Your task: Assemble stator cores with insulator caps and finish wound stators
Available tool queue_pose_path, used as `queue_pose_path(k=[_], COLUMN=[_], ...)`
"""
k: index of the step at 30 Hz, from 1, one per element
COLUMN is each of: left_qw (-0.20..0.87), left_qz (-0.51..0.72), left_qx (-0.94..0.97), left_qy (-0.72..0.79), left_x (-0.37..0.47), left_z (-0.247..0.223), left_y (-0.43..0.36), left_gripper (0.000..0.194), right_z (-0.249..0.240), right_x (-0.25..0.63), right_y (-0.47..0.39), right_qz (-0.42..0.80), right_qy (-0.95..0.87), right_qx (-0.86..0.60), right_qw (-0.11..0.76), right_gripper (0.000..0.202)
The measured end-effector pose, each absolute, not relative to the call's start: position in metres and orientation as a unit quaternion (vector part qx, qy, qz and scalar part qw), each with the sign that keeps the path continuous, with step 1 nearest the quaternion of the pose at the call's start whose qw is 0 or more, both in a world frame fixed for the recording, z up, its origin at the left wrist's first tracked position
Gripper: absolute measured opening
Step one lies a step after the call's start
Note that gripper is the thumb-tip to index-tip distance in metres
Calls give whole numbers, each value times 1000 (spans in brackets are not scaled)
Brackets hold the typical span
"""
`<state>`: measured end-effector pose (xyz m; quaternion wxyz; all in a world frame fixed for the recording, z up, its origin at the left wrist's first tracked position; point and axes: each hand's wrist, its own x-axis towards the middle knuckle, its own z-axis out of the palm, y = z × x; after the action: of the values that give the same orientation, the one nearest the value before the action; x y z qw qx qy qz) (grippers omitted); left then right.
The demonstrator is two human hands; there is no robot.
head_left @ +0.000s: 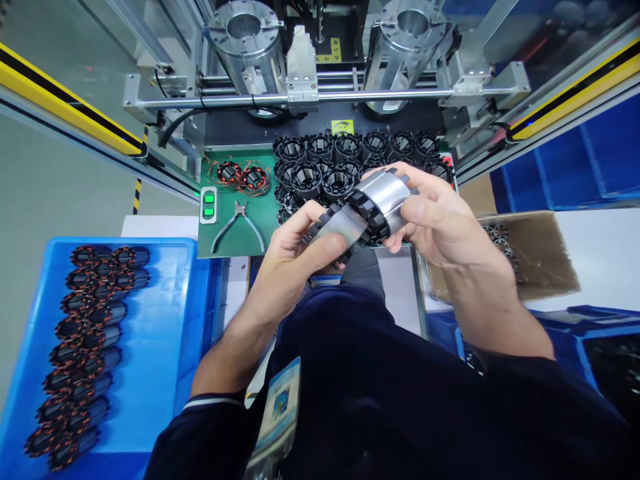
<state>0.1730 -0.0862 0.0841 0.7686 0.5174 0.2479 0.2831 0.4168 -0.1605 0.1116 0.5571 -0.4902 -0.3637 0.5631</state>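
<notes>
My left hand is closed round a metal stator core with black slotted ends, its thumb pressed on the smooth side. In my right hand is a second, shinier stator core, gripped between the thumb and fingers. The two cores are tilted and close together, overlapping in view; I cannot tell if they touch. Just beyond them stand rows of similar black-ended stator cores on a green mat. Cutting pliers and copper-wound stators lie on the mat's left part.
A machine frame with two metal cylinders and a cross rod stands ahead. Wound stators fill the left side of a blue tray. At right are a cardboard box and blue bins. A green-button switch sits left.
</notes>
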Motion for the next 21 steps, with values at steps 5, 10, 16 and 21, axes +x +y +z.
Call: queue_pose_path(k=[5, 10, 16, 21], left_qw=[777, 802, 814, 794], left_qz=[286, 276, 292, 309], left_qx=[495, 439, 361, 347], left_qy=[264, 295, 350, 391], left_x=[173, 170, 172, 157], left_z=[86, 91, 99, 102], left_y=[-85, -85, -79, -78], left_gripper=[63, 49, 39, 42], right_z=[108, 136, 205, 201], right_x=[415, 447, 565, 625], right_y=[-157, -141, -34, 60], right_qz=[580, 500, 89, -18], right_qy=[-355, -427, -633, -587], right_qx=[-486, -523, -664, -777], right_qw=[549, 542, 388, 225], right_gripper=[65, 64, 69, 69])
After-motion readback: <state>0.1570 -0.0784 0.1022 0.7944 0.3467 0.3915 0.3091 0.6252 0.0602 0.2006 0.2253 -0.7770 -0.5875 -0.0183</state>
